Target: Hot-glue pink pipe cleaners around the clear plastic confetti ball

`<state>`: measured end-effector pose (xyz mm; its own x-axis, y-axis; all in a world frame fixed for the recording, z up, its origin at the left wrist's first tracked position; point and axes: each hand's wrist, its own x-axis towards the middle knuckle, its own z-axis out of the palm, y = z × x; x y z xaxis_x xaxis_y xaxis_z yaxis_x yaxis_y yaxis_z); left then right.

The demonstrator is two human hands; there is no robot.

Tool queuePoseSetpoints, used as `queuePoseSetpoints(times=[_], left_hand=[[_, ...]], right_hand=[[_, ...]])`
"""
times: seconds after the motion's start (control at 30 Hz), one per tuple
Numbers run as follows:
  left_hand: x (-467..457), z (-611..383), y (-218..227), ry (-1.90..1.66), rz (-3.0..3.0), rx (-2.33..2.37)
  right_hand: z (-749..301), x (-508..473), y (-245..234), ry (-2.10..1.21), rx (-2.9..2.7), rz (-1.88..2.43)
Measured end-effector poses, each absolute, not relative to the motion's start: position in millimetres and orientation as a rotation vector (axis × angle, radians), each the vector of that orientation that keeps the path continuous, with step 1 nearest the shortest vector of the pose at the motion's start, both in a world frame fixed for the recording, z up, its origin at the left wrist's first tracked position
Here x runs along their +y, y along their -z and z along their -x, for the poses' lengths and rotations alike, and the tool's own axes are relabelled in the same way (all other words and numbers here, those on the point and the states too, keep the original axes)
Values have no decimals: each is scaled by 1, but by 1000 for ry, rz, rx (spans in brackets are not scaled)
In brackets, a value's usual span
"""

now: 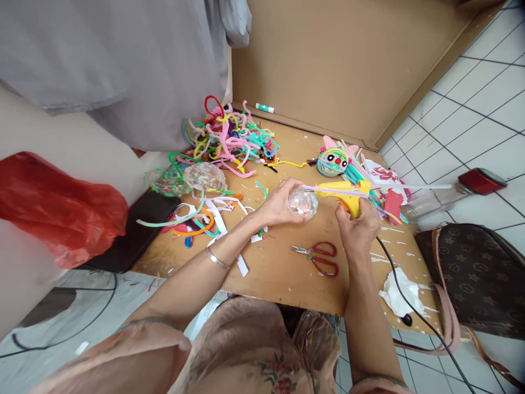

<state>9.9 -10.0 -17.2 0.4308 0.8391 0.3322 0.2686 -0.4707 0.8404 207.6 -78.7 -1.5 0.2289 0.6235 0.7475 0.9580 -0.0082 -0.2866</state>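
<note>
My left hand (282,203) is closed around a clear round plastic ball (303,203) above the middle of the table. In my right hand (360,227) is a yellow hot glue gun (348,198), its nozzle pointing left at the ball's upper edge. A long translucent glue stick (414,186) juts out of the gun's back. A thin pale lilac strip (334,191) runs from the ball across the gun's side; what holds its end I cannot tell. Below the ball lie red-handled scissors (322,257). Behind the gun sits a finished-looking yarn-wrapped face ball (333,162) with googly eyes.
Coloured pipe cleaners (229,137) are heaped at the back left, near a glue tube (264,108). Crumpled clear plastic (205,176) and paper scraps lie left. At right are a bottle (443,197), a brown handbag (471,279), white tissue (402,293) and the gun's black cord (404,295).
</note>
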Motion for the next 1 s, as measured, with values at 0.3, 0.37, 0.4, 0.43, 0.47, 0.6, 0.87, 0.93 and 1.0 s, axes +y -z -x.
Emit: queuePoseSetpoints(times=[0.3, 0.37, 0.4, 0.43, 0.47, 0.6, 0.87, 0.93, 1.0], left_hand=[[-11, -9, 15, -999, -1956, 930], [-11, -9, 15, -1000, -1952, 929], [-12, -9, 15, -999, -1949, 928], [-12, -9, 14, -999, -1946, 928], [-12, -9, 14, -999, -1943, 929], [-12, -9, 14, -1004, -1938, 938], [-10, -7, 12, -1017, -1925, 958], [-9, -6, 13, -1016, -1921, 963], [-8, -6, 14, -1022, -1916, 965]], right_hand=[[-208, -79, -1, 522, -1482, 1717], [-208, -79, -2, 519, -1478, 1714], [-208, -79, -2, 515, -1476, 1713], [-207, -79, -2, 506, -1475, 1716], [-207, -79, -2, 496, -1469, 1723], [-204, -78, -4, 381, -1370, 1811], [-225, -68, 5, 49, -1218, 2058], [-231, -65, 10, 17, -1193, 2150], [-232, -63, 15, 5, -1191, 2278]])
